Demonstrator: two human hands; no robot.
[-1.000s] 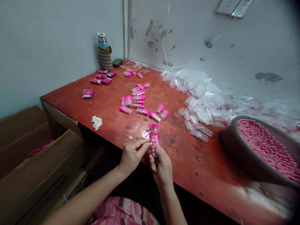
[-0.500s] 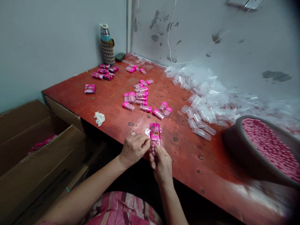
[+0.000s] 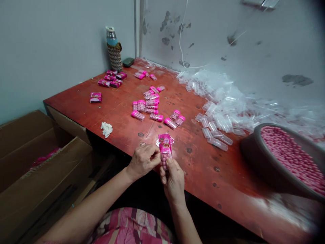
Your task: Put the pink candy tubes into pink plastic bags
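My right hand grips the lower end of a clear tube of pink candy balls above the table's front edge. Over the tube's upper part sits a printed pink label sleeve. My left hand is closed in a pinch against the left side of tube and sleeve; its fingertips hide whatever is between them. Just behind the sleeve, small printed wrappers lie on the red table. Farther back, several filled tubes with pink caps lie scattered.
At right, a brown tub of pink balls stands before a heap of clear empty tubes. Pink packs, crumpled white tissue and a bottle in a knitted cover are at left. An open cardboard box sits below.
The view has shifted slightly. The sleeve's top now leans a little more to the left, and both hands keep nearly the same grip on the tube.
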